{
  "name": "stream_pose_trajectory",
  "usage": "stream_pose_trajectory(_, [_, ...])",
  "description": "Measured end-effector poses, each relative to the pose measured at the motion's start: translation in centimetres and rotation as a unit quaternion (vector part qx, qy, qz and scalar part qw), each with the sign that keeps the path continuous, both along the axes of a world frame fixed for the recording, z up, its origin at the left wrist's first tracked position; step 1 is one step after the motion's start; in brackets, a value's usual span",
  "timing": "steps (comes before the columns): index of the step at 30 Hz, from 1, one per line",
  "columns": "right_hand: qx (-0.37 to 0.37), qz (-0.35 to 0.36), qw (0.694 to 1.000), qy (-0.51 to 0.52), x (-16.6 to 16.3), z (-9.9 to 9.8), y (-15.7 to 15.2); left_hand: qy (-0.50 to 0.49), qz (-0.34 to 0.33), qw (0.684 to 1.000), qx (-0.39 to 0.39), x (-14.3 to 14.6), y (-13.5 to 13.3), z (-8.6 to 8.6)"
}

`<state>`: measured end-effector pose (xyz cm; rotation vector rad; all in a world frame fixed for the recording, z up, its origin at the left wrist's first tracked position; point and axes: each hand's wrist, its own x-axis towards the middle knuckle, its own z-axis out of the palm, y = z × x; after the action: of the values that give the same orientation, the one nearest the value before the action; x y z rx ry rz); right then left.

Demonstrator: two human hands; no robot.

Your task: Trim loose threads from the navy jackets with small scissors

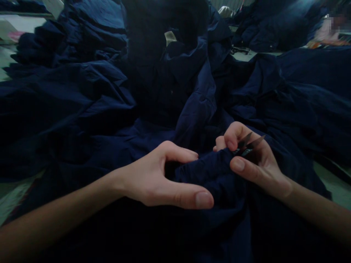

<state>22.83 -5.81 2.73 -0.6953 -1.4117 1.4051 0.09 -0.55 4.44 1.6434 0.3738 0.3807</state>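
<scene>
Dark navy cloth, part of a garment [210,166], is bunched in front of me. My left hand [156,175] has hold of it, the thumb stretched along the near side and a finger behind. My right hand [255,160] grips a pair of thread snips [248,144] in its curled fingers, the two pointed blades sticking up and to the right, slightly apart. Its thumb and forefinger are at the right end of the bunched cloth. The snips' handle is mostly hidden by the fingers.
More navy garments [82,91] lie heaped left, right and behind. A pale label [170,37] shows inside one collar at the back. Pale table surface [333,182] shows at the right. A blurred person [327,31] is at the far right.
</scene>
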Motion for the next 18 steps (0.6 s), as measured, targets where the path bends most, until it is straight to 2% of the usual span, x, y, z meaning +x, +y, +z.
stream_pose_trajectory(2, [-0.005,-0.001,1.0,-0.004,-0.1,-0.1,0.0,-0.005,-0.025,1.0,-0.011,0.0,0.0,-0.1])
stream_pose_trajectory(4, [0.001,-0.005,1.0,-0.001,-0.1,-0.3,0.2,-0.031,-0.01,0.999,0.003,0.2,-0.1,-0.3])
stream_pose_trajectory(8, [0.014,-0.007,0.999,-0.03,0.0,-0.8,0.5,-0.117,0.067,0.989,0.052,0.6,-0.5,-0.8])
stream_pose_trajectory(12, [0.027,-0.017,0.997,-0.066,-0.1,-1.0,0.7,-0.193,0.145,0.963,0.116,0.8,-0.5,-1.3])
stream_pose_trajectory(14, [0.029,-0.021,0.997,-0.068,-0.2,-1.1,0.8,-0.206,0.148,0.962,0.105,0.9,-0.5,-1.4])
stream_pose_trajectory(18, [0.024,-0.014,0.997,-0.072,-0.4,-1.3,0.8,-0.181,0.136,0.974,-0.003,1.0,-0.6,-1.1])
